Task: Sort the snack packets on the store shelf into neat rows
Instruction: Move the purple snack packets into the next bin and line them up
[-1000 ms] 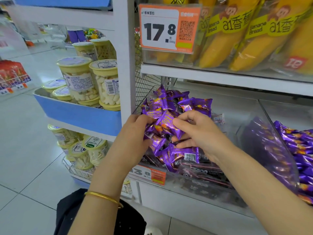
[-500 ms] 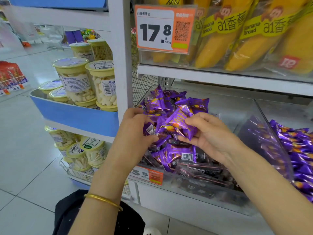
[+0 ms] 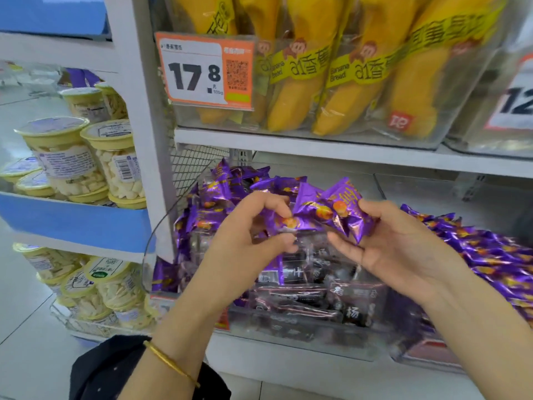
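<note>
While the left hand pinches a purple packet, the palm-up right hand grips another.

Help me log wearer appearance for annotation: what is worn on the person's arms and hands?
Both forearms are bare: no sleeves, gloves or watch. A thin gold bangle circles the wrist below the left hand. The right hand shows no rings or wristwear.

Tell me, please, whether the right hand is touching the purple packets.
Touching. The head view shows the right hand pinching the purple packets between thumb and fingers.
</note>
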Action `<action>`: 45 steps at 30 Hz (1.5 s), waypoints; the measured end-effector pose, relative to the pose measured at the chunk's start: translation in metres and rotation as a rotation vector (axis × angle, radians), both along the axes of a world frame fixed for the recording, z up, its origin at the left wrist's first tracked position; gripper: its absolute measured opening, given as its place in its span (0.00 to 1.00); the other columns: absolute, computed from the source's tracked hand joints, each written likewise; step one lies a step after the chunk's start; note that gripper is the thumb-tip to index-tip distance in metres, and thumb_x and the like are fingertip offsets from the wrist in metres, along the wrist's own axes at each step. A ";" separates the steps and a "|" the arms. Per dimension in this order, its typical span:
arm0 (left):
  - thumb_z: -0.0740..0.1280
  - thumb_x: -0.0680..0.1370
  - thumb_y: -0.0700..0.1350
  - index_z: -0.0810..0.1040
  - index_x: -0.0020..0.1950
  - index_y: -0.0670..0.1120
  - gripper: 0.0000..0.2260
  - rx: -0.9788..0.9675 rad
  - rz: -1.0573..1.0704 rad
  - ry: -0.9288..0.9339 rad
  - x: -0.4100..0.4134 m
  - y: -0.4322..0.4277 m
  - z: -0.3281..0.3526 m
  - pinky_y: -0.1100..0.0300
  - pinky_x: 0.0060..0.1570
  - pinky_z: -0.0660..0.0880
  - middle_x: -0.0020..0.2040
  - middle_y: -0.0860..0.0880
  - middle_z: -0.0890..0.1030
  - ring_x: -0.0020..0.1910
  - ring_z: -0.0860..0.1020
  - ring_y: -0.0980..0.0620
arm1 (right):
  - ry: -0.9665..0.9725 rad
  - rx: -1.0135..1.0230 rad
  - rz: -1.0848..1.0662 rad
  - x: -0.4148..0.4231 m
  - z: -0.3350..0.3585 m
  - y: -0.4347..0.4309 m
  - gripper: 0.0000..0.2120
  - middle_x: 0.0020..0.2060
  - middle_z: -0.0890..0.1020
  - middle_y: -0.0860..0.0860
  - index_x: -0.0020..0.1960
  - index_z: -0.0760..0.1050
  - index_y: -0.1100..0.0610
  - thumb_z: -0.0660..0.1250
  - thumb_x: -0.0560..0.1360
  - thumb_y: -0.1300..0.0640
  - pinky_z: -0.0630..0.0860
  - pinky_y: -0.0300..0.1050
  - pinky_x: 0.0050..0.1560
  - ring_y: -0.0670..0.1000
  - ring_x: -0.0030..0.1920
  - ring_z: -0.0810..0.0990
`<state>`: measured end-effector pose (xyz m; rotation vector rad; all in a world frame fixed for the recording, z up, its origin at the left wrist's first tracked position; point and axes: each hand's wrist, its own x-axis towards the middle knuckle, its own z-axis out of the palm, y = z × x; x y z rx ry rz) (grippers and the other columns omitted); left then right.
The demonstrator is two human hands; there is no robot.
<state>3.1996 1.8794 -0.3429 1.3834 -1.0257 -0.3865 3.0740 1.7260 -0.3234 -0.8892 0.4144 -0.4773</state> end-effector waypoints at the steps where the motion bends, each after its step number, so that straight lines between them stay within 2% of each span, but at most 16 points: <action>1: 0.72 0.71 0.37 0.77 0.42 0.55 0.12 -0.023 -0.036 0.042 -0.004 -0.006 0.001 0.56 0.48 0.78 0.58 0.55 0.77 0.56 0.78 0.49 | 0.014 -0.014 -0.023 -0.005 0.001 -0.002 0.15 0.41 0.80 0.58 0.41 0.72 0.59 0.72 0.57 0.59 0.80 0.48 0.35 0.54 0.39 0.83; 3: 0.70 0.73 0.37 0.77 0.44 0.48 0.06 -0.072 -0.089 0.132 -0.012 -0.016 0.001 0.56 0.50 0.78 0.59 0.49 0.77 0.59 0.77 0.51 | 0.032 -0.038 -0.059 -0.015 0.004 -0.006 0.09 0.40 0.80 0.56 0.40 0.72 0.59 0.68 0.61 0.60 0.80 0.46 0.33 0.53 0.38 0.82; 6: 0.61 0.77 0.29 0.71 0.49 0.42 0.08 -0.128 -0.103 0.198 -0.022 -0.031 0.003 0.62 0.46 0.78 0.56 0.45 0.78 0.50 0.80 0.52 | 0.014 -0.063 -0.114 -0.031 0.007 -0.013 0.10 0.39 0.78 0.57 0.37 0.72 0.58 0.69 0.57 0.59 0.78 0.43 0.31 0.55 0.39 0.81; 9: 0.61 0.76 0.29 0.71 0.50 0.40 0.08 -0.112 -0.084 0.215 -0.031 -0.044 0.003 0.62 0.44 0.79 0.47 0.45 0.79 0.43 0.80 0.55 | 0.007 -0.136 -0.156 -0.046 0.011 -0.020 0.09 0.36 0.77 0.56 0.36 0.71 0.58 0.69 0.59 0.59 0.78 0.43 0.31 0.53 0.37 0.80; 12: 0.61 0.77 0.40 0.75 0.51 0.40 0.06 -0.111 -0.116 0.399 -0.039 -0.056 0.002 0.57 0.48 0.80 0.45 0.43 0.79 0.44 0.80 0.51 | 0.031 -0.243 -0.139 -0.055 0.012 -0.022 0.04 0.30 0.78 0.54 0.35 0.71 0.59 0.66 0.63 0.60 0.80 0.44 0.31 0.49 0.31 0.80; 14: 0.61 0.73 0.51 0.77 0.52 0.40 0.16 -0.112 -0.157 0.522 -0.044 -0.062 0.002 0.56 0.49 0.80 0.47 0.43 0.82 0.47 0.81 0.49 | 0.048 -0.316 -0.125 -0.057 0.009 -0.023 0.02 0.31 0.80 0.54 0.35 0.73 0.58 0.66 0.63 0.60 0.81 0.45 0.34 0.49 0.31 0.81; 19: 0.69 0.67 0.47 0.76 0.54 0.43 0.17 -0.035 -0.126 0.356 -0.052 -0.073 -0.006 0.55 0.52 0.79 0.47 0.48 0.81 0.48 0.80 0.52 | 0.081 -0.436 -0.097 -0.061 0.002 -0.026 0.07 0.35 0.82 0.55 0.41 0.76 0.62 0.67 0.65 0.59 0.81 0.42 0.35 0.50 0.35 0.82; 24: 0.67 0.74 0.37 0.77 0.51 0.44 0.08 -0.041 -0.106 0.417 -0.050 -0.076 -0.009 0.58 0.51 0.79 0.46 0.47 0.80 0.49 0.79 0.50 | 0.150 -0.568 -0.251 -0.067 0.000 -0.037 0.07 0.35 0.82 0.51 0.41 0.80 0.54 0.69 0.63 0.55 0.78 0.39 0.30 0.48 0.33 0.80; 28: 0.64 0.76 0.34 0.75 0.53 0.41 0.07 -0.031 -0.092 0.420 -0.051 -0.077 -0.011 0.59 0.48 0.79 0.46 0.44 0.78 0.47 0.79 0.50 | 0.148 -0.610 -0.219 -0.071 0.000 -0.043 0.12 0.34 0.82 0.52 0.46 0.80 0.56 0.68 0.64 0.55 0.74 0.37 0.28 0.50 0.30 0.77; 31: 0.64 0.76 0.35 0.75 0.54 0.41 0.07 0.002 -0.062 0.378 -0.053 -0.078 -0.012 0.55 0.49 0.80 0.49 0.38 0.77 0.46 0.80 0.48 | 0.142 -0.598 -0.132 -0.072 -0.001 -0.040 0.15 0.36 0.83 0.54 0.49 0.79 0.56 0.69 0.62 0.58 0.77 0.39 0.31 0.53 0.33 0.78; 34: 0.65 0.76 0.36 0.75 0.53 0.41 0.06 -0.017 -0.056 0.394 -0.055 -0.080 -0.011 0.56 0.49 0.80 0.49 0.40 0.78 0.46 0.80 0.50 | 0.204 -0.633 -0.072 -0.071 -0.001 -0.040 0.16 0.40 0.83 0.57 0.51 0.77 0.58 0.71 0.64 0.62 0.80 0.42 0.35 0.57 0.36 0.81; 36: 0.64 0.76 0.37 0.75 0.53 0.41 0.06 -0.026 -0.075 0.424 -0.056 -0.080 -0.011 0.57 0.49 0.79 0.49 0.42 0.78 0.46 0.80 0.52 | 0.226 -0.650 -0.072 -0.071 -0.001 -0.040 0.14 0.40 0.84 0.55 0.50 0.77 0.56 0.71 0.65 0.64 0.80 0.41 0.35 0.53 0.35 0.81; 38: 0.62 0.77 0.38 0.75 0.54 0.39 0.07 -0.037 -0.104 0.496 -0.057 -0.081 -0.010 0.57 0.50 0.79 0.50 0.41 0.78 0.47 0.80 0.51 | 0.233 -0.666 -0.093 -0.072 -0.001 -0.040 0.13 0.38 0.84 0.53 0.48 0.78 0.54 0.71 0.66 0.65 0.79 0.39 0.34 0.51 0.31 0.80; 41: 0.60 0.78 0.46 0.75 0.56 0.36 0.14 -0.070 -0.138 0.648 -0.058 -0.081 -0.007 0.53 0.51 0.79 0.54 0.39 0.80 0.52 0.80 0.46 | 0.241 -0.704 -0.106 -0.073 0.000 -0.041 0.13 0.39 0.84 0.56 0.48 0.78 0.53 0.72 0.67 0.66 0.78 0.39 0.35 0.51 0.30 0.78; 43: 0.69 0.74 0.50 0.75 0.55 0.39 0.17 -0.042 -0.146 0.525 -0.059 -0.080 -0.008 0.55 0.52 0.79 0.53 0.42 0.81 0.52 0.80 0.48 | 0.241 -0.735 -0.078 -0.074 0.002 -0.040 0.14 0.40 0.84 0.58 0.50 0.79 0.55 0.72 0.66 0.67 0.78 0.38 0.35 0.52 0.33 0.79; 45: 0.75 0.67 0.48 0.76 0.54 0.45 0.19 0.032 -0.138 0.309 -0.062 -0.080 -0.011 0.60 0.49 0.78 0.49 0.47 0.82 0.47 0.80 0.52 | 0.248 -0.776 -0.047 -0.074 0.002 -0.038 0.15 0.38 0.84 0.56 0.49 0.79 0.55 0.73 0.66 0.68 0.77 0.37 0.34 0.49 0.33 0.79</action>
